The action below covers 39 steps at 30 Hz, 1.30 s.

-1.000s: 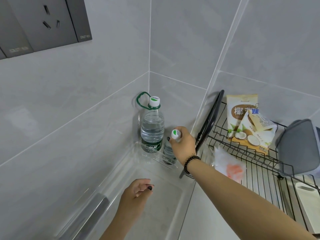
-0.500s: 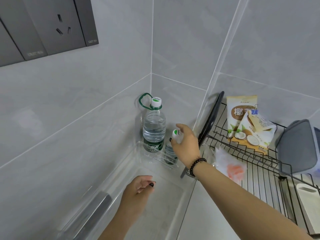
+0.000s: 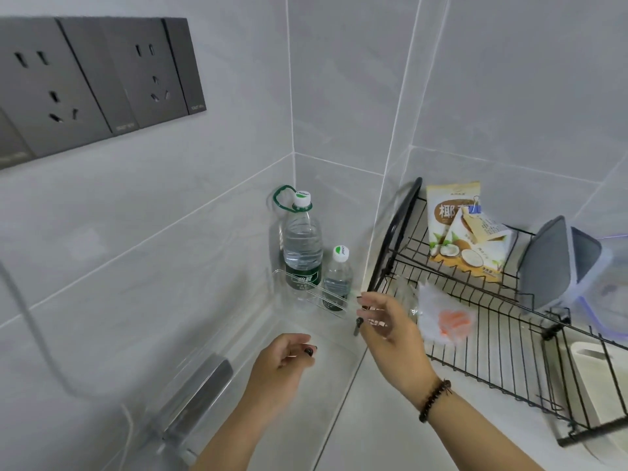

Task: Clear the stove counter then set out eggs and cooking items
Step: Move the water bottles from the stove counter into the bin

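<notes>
The right hand [image 3: 384,321] hovers with fingers spread and loose, holding nothing, just in front of the small bottle [image 3: 338,278]. The left hand [image 3: 285,360] hangs loosely curled and empty over the clear bin [image 3: 217,338]. Half a second ago the right hand gripped that bottle's cap; now it is off it. The 2 bottles stand in the tiled corner on the bench [image 3: 373,433], beside a wire rack [image 3: 492,334].

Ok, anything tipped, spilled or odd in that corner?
No spill. Both bottles, large bottle and small bottle, stand upright and capped behind the clear bin. Only oddity: a crumpled plastic bag lying on the wire rack.
</notes>
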Each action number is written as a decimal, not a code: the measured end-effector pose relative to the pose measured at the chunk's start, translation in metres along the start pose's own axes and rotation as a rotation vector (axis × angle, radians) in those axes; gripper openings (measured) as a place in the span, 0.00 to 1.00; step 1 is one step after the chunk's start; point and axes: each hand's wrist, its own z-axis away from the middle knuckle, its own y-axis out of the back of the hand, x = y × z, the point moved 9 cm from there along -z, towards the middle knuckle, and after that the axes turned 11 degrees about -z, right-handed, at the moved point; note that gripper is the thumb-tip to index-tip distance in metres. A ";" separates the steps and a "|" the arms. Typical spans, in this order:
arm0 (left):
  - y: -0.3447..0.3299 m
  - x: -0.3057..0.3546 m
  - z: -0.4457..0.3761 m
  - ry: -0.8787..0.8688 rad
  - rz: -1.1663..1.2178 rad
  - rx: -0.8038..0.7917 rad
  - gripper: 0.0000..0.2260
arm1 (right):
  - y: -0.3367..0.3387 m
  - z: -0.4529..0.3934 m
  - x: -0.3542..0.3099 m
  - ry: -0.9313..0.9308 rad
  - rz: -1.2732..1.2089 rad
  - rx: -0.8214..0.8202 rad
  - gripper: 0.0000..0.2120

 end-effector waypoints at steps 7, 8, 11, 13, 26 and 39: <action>-0.006 0.009 0.048 -0.033 -0.024 0.007 0.10 | 0.017 0.040 -0.009 0.004 -0.066 -0.005 0.19; -0.006 0.009 0.054 -0.040 -0.010 0.009 0.10 | 0.018 0.046 -0.007 -0.006 -0.067 -0.010 0.19; -0.005 0.011 0.073 -0.058 0.035 0.019 0.09 | 0.019 0.065 -0.004 -0.029 -0.072 -0.022 0.18; -0.004 0.012 0.084 -0.074 0.068 0.024 0.09 | 0.018 0.078 -0.004 -0.032 -0.068 -0.026 0.17; 0.015 0.017 0.119 -0.184 0.065 -0.175 0.09 | 0.014 0.155 -0.036 -0.048 -0.068 0.238 0.14; 0.002 0.014 0.178 -0.319 -0.037 -0.532 0.08 | 0.010 0.287 -0.063 -0.068 0.011 0.619 0.12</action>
